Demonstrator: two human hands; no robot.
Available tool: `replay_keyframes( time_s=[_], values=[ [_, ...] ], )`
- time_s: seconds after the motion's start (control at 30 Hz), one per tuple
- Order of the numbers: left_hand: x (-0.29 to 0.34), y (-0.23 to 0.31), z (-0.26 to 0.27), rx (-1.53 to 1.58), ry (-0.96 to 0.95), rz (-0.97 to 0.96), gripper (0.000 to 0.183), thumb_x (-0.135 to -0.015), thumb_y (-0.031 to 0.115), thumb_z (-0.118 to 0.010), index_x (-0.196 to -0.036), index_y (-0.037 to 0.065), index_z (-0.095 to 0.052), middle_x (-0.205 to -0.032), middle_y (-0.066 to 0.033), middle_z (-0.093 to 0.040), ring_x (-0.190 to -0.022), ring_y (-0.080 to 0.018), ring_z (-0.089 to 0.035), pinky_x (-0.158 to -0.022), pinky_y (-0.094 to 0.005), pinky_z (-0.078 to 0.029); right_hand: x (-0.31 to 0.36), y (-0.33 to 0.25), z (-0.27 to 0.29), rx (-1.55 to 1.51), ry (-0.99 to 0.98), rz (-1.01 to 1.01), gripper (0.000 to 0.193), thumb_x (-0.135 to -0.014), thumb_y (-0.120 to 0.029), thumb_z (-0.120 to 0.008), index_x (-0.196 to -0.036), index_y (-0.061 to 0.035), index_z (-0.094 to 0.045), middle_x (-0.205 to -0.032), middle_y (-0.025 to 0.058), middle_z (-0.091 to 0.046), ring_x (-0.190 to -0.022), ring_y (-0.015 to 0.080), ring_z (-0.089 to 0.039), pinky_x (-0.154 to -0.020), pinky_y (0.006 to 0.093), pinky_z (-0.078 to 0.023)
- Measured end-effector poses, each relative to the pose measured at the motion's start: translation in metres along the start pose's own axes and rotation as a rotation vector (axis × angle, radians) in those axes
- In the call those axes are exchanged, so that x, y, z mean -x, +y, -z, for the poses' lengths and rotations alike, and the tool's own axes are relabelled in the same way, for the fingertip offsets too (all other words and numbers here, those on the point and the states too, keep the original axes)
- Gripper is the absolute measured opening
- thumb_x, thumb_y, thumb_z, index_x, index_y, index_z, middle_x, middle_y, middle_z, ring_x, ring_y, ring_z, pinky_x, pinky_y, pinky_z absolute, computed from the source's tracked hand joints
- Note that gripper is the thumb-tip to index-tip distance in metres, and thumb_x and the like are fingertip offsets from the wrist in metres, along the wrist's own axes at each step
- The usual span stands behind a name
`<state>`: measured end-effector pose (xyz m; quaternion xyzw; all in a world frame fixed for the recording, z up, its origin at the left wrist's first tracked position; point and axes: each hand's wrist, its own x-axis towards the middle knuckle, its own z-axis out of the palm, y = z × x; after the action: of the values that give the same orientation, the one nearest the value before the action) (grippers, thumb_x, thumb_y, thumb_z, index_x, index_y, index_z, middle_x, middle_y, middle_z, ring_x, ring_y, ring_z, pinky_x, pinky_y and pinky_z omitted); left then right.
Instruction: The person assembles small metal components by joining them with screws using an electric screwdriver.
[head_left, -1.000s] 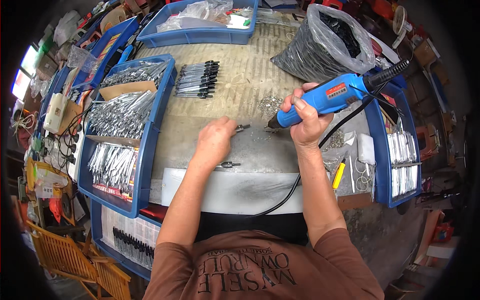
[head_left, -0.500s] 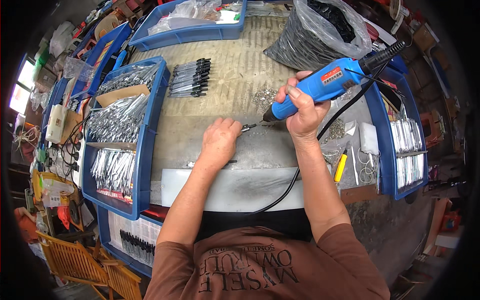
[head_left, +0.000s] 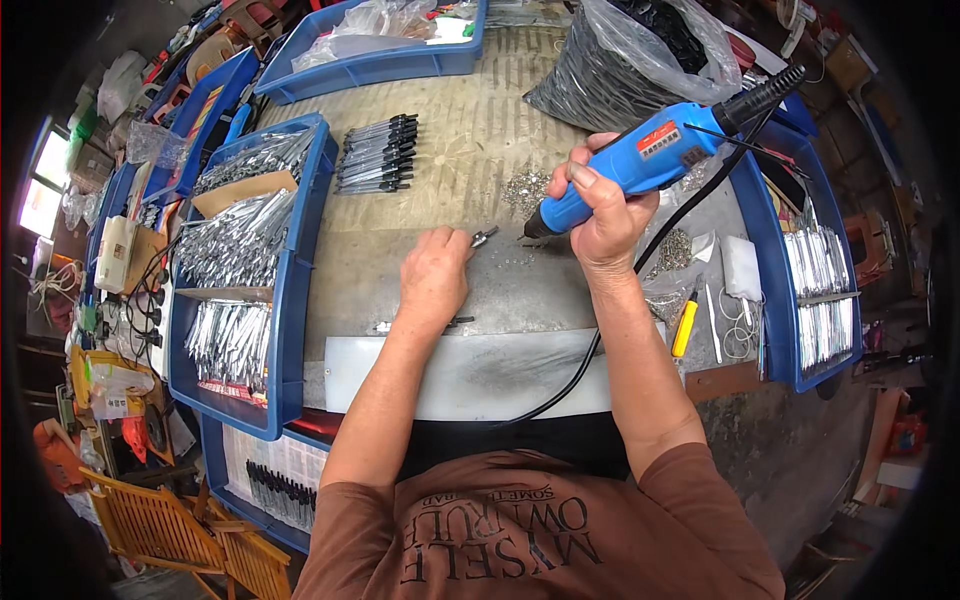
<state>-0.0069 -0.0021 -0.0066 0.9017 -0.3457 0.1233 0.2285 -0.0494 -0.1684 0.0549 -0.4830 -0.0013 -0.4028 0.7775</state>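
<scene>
My right hand (head_left: 612, 218) is wrapped round a blue electric screwdriver (head_left: 640, 160), its dark nose pointing down and left. Just left of its tip, my left hand (head_left: 434, 272) is closed on a slim metal part with a dark end (head_left: 484, 237); most of that part is hidden under the fingers. A small gap separates the screwdriver bit from the part. Small metal screws (head_left: 525, 192) lie heaped beyond the bit, with a few scattered closer. Up and left, a row of slim silver parts with black ends (head_left: 378, 155) rests on the table. Another such part (head_left: 460, 321) lies partly behind my left forearm.
Blue trays of silver strips stand left (head_left: 311, 230) and right (head_left: 775, 280). A clear bag of dark parts (head_left: 610, 75) sits at the back, near another blue tray (head_left: 375, 75). A yellow-handled tool (head_left: 685, 328) lies right. The black cable (head_left: 590, 350) loops past my right forearm.
My left hand has shifted slightly left, and the part in it now tilts upward. The bit, close to the part's end before, now stands farther from it. Both hands keep their hold.
</scene>
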Motion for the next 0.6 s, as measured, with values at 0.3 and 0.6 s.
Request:
replay_keyframes(
  time_s=[0.3,0.6],
  values=[
    [0.002,0.002,0.019,-0.028,-0.133,-0.162,0.010,-0.068,0.000,-0.049,-0.076,0.005,-0.051,-0.077,-0.0100,-0.051,-0.075,-0.0292,-0.053,-0.062,-0.0402,-0.045,-0.001,-0.001,-0.002,-0.018,0.020,-0.003,0.032,-0.066,-0.005,-0.056,-0.095,0.0028,-0.049,-0.075,0.0110,-0.053,-0.055,0.0207,-0.055,-0.053,0.0321,-0.046],
    [0.002,-0.010,0.028,-0.092,-0.138,0.014,0.004,-0.076,0.008,-0.056,-0.077,0.005,-0.053,-0.078,-0.0100,-0.054,-0.072,-0.0317,-0.055,-0.062,-0.0399,-0.044,-0.002,0.000,-0.001,-0.024,0.026,0.001,0.032,-0.065,-0.005,-0.056,-0.095,0.0032,-0.048,-0.074,0.0114,-0.053,-0.054,0.0211,-0.055,-0.052,0.0321,-0.046]
  ],
)
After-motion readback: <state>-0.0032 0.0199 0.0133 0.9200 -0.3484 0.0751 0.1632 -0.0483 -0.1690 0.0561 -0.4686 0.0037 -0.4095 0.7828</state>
